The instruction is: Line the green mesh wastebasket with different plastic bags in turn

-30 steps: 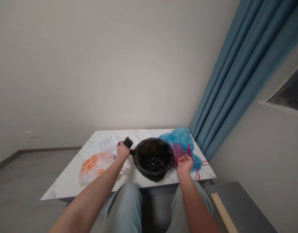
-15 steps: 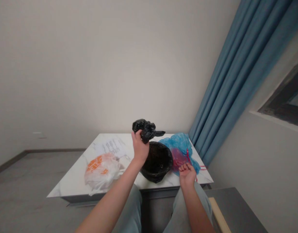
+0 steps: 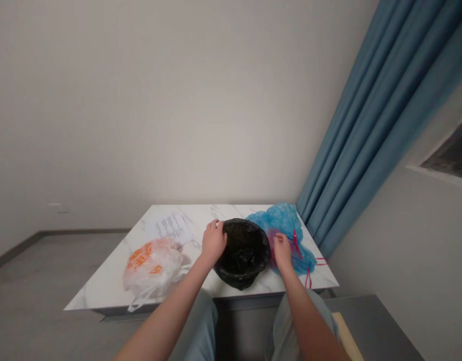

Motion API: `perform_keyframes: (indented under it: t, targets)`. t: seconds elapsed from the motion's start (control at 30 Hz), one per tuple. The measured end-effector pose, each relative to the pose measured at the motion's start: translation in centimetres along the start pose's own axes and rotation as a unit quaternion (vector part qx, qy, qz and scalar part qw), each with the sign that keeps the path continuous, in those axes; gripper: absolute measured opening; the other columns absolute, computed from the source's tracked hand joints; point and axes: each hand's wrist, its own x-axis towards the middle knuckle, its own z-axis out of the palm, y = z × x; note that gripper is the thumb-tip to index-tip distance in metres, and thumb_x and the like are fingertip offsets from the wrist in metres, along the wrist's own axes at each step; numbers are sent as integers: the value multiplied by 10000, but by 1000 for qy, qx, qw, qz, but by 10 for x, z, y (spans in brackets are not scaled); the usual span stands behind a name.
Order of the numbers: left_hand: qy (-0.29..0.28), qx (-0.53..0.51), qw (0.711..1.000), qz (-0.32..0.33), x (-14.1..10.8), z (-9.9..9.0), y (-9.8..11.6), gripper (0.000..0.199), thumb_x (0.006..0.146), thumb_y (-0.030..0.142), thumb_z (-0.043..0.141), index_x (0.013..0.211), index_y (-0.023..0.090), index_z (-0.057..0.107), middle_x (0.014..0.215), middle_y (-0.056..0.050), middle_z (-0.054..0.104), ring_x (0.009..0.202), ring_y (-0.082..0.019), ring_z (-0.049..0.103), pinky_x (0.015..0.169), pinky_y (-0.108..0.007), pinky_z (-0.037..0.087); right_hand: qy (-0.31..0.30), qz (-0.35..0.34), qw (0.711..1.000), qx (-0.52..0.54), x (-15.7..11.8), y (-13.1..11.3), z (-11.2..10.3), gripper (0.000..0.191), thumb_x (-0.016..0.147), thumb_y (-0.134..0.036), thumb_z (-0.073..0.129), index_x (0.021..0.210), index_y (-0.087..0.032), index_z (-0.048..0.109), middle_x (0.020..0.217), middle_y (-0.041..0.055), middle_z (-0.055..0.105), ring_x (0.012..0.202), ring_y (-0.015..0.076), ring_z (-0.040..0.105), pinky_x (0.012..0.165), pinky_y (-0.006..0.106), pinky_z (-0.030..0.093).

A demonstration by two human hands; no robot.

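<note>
A black trash bin [image 3: 240,278] with a black plastic liner stands at the front middle of the table. Crumpled black plastic [image 3: 246,256] shows inside it. My left hand [image 3: 213,241] is at the bin's left rim, its fingers curled over the edge. On the other side, my right hand [image 3: 282,250] is closed, fingertips together, over a pinkish-red plastic bag [image 3: 271,241]; whether it grips the bag is hidden. Under and behind that spreads a crumpled blue plastic bag [image 3: 278,216] with red drawstrings [image 3: 296,244].
A white plastic bag with orange print [image 3: 154,265] lies on the left of the marble-patterned table [image 3: 99,288]. Behind it is a printed sheet [image 3: 171,225]. A blue curtain [image 3: 351,135] hangs at the right, and a wall stands behind the table.
My left hand has come down to the bin's rim, and the black plastic bundle is out of it; crumpled black plastic shows in the bin. My right hand has moved forward over the red bag.
</note>
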Motion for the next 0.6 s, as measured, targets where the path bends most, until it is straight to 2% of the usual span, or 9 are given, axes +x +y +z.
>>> perform_keyframes:
  t: [0.1, 0.2, 0.3, 0.43, 0.6]
  targets:
    - [-42, -66, 995, -66, 23, 14, -15, 488, 847, 186, 533, 1329, 119, 517, 1426, -173, 483, 1333, -293, 419, 1106, -385, 309, -22, -100, 987, -121, 16, 2, 12, 378, 821, -404, 480, 1097, -183, 615, 1172, 142, 630, 1096, 278, 573, 1004, 430, 414]
    - [-79, -105, 982, -135, 38, 30, -29, 496, 891, 259, 495, 1341, 54, 499, 1391, -225, 521, 1287, -308, 490, 1069, -391, 355, -76, -110, 981, -142, 31, 5, 22, 443, 889, -419, 401, 1200, -184, 610, 1296, 141, 586, 1239, 274, 508, 1095, 443, 345]
    - [-114, -130, 970, -171, 41, 44, -40, 409, 919, 320, 446, 1207, 80, 608, 1245, -208, 641, 1148, -298, 608, 959, -365, 442, -123, -106, 977, -141, 42, 12, 31, 450, 897, -416, 414, 1240, -197, 607, 1334, 117, 578, 1301, 259, 471, 1128, 432, 314]
    - [-143, -166, 957, -190, 31, 57, -47, 324, 897, 352, 480, 1026, 127, 675, 1078, -175, 715, 1017, -291, 666, 876, -353, 472, -172, -79, 972, -138, 47, 24, 39, 435, 846, -313, 527, 1258, -188, 592, 1361, 110, 571, 1310, 238, 479, 1137, 410, 310]
    - [-126, -209, 949, -202, 24, 67, -50, 281, 865, 341, 534, 1020, 148, 667, 1092, -175, 708, 1061, -307, 646, 930, -386, 446, -158, -6, 985, -70, 47, 37, 40, 259, 808, -182, 570, 1043, -216, 674, 1154, 90, 681, 1180, 221, 581, 1095, 405, 351]
